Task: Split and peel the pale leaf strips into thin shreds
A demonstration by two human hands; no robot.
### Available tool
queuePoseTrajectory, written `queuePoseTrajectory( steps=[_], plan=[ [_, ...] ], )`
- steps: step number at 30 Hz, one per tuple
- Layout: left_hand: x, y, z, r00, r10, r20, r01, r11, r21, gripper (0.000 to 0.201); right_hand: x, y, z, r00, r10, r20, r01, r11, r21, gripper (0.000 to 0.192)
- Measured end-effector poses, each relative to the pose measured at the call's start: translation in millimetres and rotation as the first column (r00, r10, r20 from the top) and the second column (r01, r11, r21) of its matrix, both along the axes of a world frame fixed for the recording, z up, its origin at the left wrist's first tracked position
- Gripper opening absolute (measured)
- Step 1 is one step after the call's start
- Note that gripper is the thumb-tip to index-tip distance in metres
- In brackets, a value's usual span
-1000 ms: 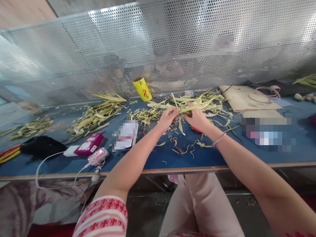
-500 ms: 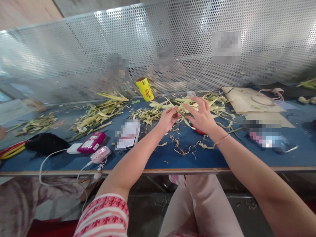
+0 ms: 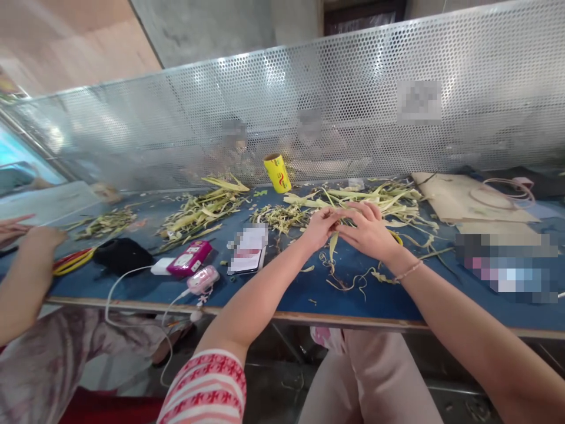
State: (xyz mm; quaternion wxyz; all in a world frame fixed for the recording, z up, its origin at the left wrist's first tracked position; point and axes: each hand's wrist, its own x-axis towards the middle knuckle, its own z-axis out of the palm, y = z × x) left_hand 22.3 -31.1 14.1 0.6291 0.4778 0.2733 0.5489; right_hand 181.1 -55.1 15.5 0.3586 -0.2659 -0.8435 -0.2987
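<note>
Pale green leaf strip point(image 3: 334, 242) hangs between the two hands over the middle of the blue tabletop point(image 3: 273, 282). The left hand point(image 3: 321, 228) pinches its upper end, fingers closed on it, and the right hand point(image 3: 368, 231) meets it from the right, fingertips curled onto the same strip. The work looks like splitting or peeling a leaf into thin strands: curled shavings point(image 3: 348, 280) lie on the near side, and a heap of long leaves point(image 3: 379, 197) lies just behind the hands. Drawing the strip apart would call for the two pinches to stay firm while the hands separate, or the strand could snap short.

Half a second ago the right hand was spread open above the heap, apart from the left; now it has closed in and the fingertips touch. A neighbour's arm point(image 3: 26, 259) has also come into view at the far left, near a black pouch point(image 3: 121, 254).
</note>
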Motion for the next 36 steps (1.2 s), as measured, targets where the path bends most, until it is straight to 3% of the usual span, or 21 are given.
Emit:
queuePoseTrajectory(
  steps=[4,7,11,13,19,23,26,30,34,36],
  plan=[
    [-0.6,4.1,-4.3,0.996,0.015,-0.089,-0.006,0.995,0.102,0.04,-2.1,3.8,-1.8,0.986,0.043,-0.162,-0.071,0.983,-0.171,0.015],
    [-1.5,7.3,-6.6,0.976,0.062,-0.21,-0.024,0.984,0.178,0.036,-1.7,8.8,-2.4,0.945,0.09,-0.314,-0.191,0.933,-0.305,0.016],
    [-3.7,4.7,-4.0,0.903,0.174,-0.392,-0.058,0.955,0.29,0.03,-2.0,13.3,-1.6,0.854,-0.017,-0.521,-0.252,0.861,-0.441,0.014],
    [-4.7,1.1,-1.0,0.881,0.193,-0.432,-0.045,0.943,0.33,0.024,-2.4,14.3,-0.7,0.807,-0.083,-0.585,-0.287,0.811,-0.511,0.021],
    [-6.8,-0.9,0.8,0.907,0.16,-0.389,0.02,0.907,0.42,0.014,-5.1,16.9,-0.6,0.73,-0.187,-0.657,-0.424,0.631,-0.65,0.037],
    [-8.4,2.6,-2.4,0.904,0.169,-0.393,0.024,0.897,0.441,0.014,-6.2,21.4,-5.8,0.681,-0.181,-0.71,-0.453,0.658,-0.602,0.036],
    [-9.0,2.7,-2.7,0.847,0.259,-0.464,0.009,0.866,0.501,0.017,-3.9,24.9,-8.8,0.673,-0.174,-0.718,-0.439,0.688,-0.578,0.026],
    [-8.9,2.4,-2.5,0.777,0.335,-0.533,0.014,0.838,0.546,0.023,1.6,29.5,-9.1,0.776,-0.21,-0.595,-0.312,0.693,-0.65,0.018],
    [-9.1,4.1,-3.7,0.771,0.346,-0.535,-0.028,0.858,0.513,0.022,7.4,33.3,-7.5,0.883,-0.258,-0.392,-0.142,0.65,-0.747,0.019],
    [-9.1,4.6,-3.7,0.761,0.364,-0.537,-0.045,0.856,0.515,0.024,10.2,33.6,-5.9,0.908,-0.261,-0.327,-0.079,0.661,-0.746,0.019]
  ],
)
